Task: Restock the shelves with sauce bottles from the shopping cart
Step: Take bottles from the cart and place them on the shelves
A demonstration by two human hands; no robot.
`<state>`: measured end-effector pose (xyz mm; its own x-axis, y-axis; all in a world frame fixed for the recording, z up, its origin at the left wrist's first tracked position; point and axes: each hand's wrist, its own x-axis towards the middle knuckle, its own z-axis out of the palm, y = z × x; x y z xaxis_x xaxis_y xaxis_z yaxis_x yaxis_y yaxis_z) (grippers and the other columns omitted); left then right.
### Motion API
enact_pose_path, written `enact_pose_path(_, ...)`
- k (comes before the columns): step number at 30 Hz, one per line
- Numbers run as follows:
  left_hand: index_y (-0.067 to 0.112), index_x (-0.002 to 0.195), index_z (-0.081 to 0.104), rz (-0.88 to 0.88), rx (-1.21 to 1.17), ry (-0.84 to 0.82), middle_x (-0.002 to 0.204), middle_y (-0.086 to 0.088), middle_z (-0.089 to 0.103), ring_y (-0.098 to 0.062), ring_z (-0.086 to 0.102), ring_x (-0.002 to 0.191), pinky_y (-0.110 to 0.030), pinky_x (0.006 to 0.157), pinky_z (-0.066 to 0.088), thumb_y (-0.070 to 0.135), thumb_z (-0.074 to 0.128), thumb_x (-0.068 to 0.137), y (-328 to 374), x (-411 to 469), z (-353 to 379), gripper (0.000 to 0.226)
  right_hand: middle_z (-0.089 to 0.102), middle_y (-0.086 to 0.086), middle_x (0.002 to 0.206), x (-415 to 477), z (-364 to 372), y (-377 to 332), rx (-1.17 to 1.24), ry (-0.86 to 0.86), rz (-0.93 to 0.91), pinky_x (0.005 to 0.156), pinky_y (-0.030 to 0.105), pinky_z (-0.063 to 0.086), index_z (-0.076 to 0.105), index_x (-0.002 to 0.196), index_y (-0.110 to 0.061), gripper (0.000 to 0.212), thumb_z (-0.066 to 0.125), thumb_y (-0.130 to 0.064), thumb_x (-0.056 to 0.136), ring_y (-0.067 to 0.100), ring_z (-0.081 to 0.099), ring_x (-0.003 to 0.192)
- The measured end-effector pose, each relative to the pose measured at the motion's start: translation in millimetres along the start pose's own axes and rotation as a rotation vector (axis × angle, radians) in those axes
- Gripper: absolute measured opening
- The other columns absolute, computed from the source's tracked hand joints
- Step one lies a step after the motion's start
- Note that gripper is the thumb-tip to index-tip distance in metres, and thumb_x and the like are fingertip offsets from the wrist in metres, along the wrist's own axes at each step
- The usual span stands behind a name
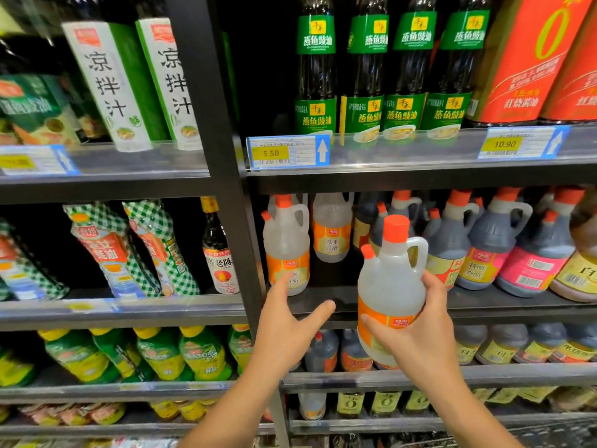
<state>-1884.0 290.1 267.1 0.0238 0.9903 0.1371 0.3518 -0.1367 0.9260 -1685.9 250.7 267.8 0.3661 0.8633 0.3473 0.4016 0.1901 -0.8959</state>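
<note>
My right hand [416, 331] grips a clear white-vinegar jug [389, 282] with an orange cap, a handle and an orange label. It holds the jug upright in front of the middle shelf [484, 307], before a gap between stocked bottles. My left hand [287, 321] is open with fingers spread; its fingertips reach toward a matching white-vinegar jug [286, 247] standing at the shelf's left end. A second matching jug [332, 227] stands further back.
Dark vinegar jugs [504, 244] with orange caps fill the shelf to the right of the gap. Green-labelled soy sauce bottles [365, 69] stand on the shelf above. A black upright post [226, 156] divides the bays. Green and checked bottles fill the left bay.
</note>
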Motion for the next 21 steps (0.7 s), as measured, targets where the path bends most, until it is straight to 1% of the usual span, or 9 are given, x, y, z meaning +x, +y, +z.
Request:
enact_pose_path(2, 0.038, 0.123, 0.056, 0.080, 0.061, 0.035, 0.119, 0.027, 0.060, 0.011, 0.054, 0.110, -0.008, 0.086, 0.041, 0.050, 0.075, 0.078, 7, -17, -13, 0.051, 0.046, -0.039, 0.107, -1, 5, -1, -0.010, 0.002, 0.001, 0.062, 0.008, 0.042, 0.027, 0.124, -0.051, 0.098, 0.093, -0.032, 0.054, -0.026, 0.047, 0.097)
enact_pose_path(4, 0.036, 0.099, 0.066, 0.156, 0.058, 0.145, 0.093, 0.022, 0.070, 0.006, 0.063, 0.094, -0.023, 0.082, 0.051, 0.044, 0.073, 0.081, 17, -29, -29, 0.021, 0.050, -0.031, 0.111, -1, 9, -2, -0.010, -0.001, 0.007, 0.063, 0.007, 0.043, 0.027, 0.125, -0.051, 0.099, 0.093, -0.033, 0.054, -0.018, 0.052, 0.098)
enact_pose_path(6, 0.032, 0.086, 0.066, 0.220, 0.075, 0.297, 0.081, 0.018, 0.069, -0.002, 0.065, 0.084, -0.031, 0.072, 0.053, 0.040, 0.071, 0.083, 22, -35, -46, 0.010, 0.052, -0.022, 0.116, 1, 14, -3, 0.000, -0.010, 0.015, 0.068, 0.012, 0.043, 0.028, 0.130, -0.045, 0.100, 0.092, -0.033, 0.054, -0.002, 0.056, 0.101)
enact_pose_path(8, 0.031, 0.087, 0.061, 0.274, 0.107, 0.437, 0.081, 0.012, 0.064, -0.007, 0.063, 0.083, -0.031, 0.068, 0.051, 0.037, 0.071, 0.085, 23, -32, -61, 0.011, 0.052, -0.018, 0.119, 5, 20, -4, 0.015, -0.009, 0.004, 0.071, 0.014, 0.043, 0.029, 0.132, -0.043, 0.100, 0.092, -0.033, 0.054, 0.002, 0.057, 0.103)
enact_pose_path(11, 0.031, 0.104, 0.050, 0.294, 0.145, 0.514, 0.098, 0.010, 0.053, -0.008, 0.055, 0.095, -0.025, 0.077, 0.045, 0.037, 0.071, 0.083, 20, -17, -72, 0.031, 0.050, -0.025, 0.117, 12, 31, -5, 0.032, 0.004, -0.018, 0.069, 0.014, 0.045, 0.028, 0.129, -0.047, 0.099, 0.091, -0.034, 0.055, -0.006, 0.055, 0.104)
enact_pose_path(15, 0.032, 0.126, 0.044, 0.244, 0.066, 0.306, 0.118, 0.016, 0.053, 0.001, 0.053, 0.110, -0.014, 0.086, 0.043, 0.037, 0.075, 0.081, 18, 9, -66, 0.055, 0.046, -0.029, 0.117, 26, 47, -3, 0.027, 0.023, -0.036, 0.073, 0.014, 0.044, 0.028, 0.127, -0.049, 0.097, 0.091, -0.032, 0.056, -0.005, 0.053, 0.106)
enact_pose_path(17, 0.030, 0.127, 0.047, 0.233, 0.009, 0.246, 0.110, 0.024, 0.058, 0.006, 0.057, 0.103, -0.006, 0.078, 0.043, 0.032, 0.074, 0.084, 15, 16, -59, 0.051, 0.045, -0.033, 0.116, 32, 55, -1, 0.018, 0.039, -0.043, 0.071, 0.012, 0.045, 0.026, 0.124, -0.051, 0.096, 0.091, -0.033, 0.056, -0.007, 0.052, 0.107)
enact_pose_path(19, 0.028, 0.121, 0.049, 0.240, -0.043, 0.257, 0.099, 0.030, 0.061, 0.009, 0.059, 0.096, 0.000, 0.072, 0.040, 0.025, 0.070, 0.089, 12, 21, -54, 0.038, 0.040, -0.046, 0.113, 37, 63, 2, 0.006, 0.048, -0.056, 0.068, 0.007, 0.045, 0.024, 0.122, -0.053, 0.096, 0.091, -0.032, 0.057, -0.019, 0.047, 0.106)
enact_pose_path(21, 0.034, 0.121, 0.046, 0.265, -0.074, 0.262, 0.102, 0.041, 0.057, 0.016, 0.056, 0.098, 0.002, 0.073, 0.039, 0.015, 0.064, 0.093, 11, 24, -52, 0.038, 0.035, -0.052, 0.111, 42, 69, 6, -0.010, 0.049, -0.060, 0.069, 0.000, 0.043, 0.023, 0.121, -0.055, 0.097, 0.092, -0.031, 0.057, -0.025, 0.043, 0.104)
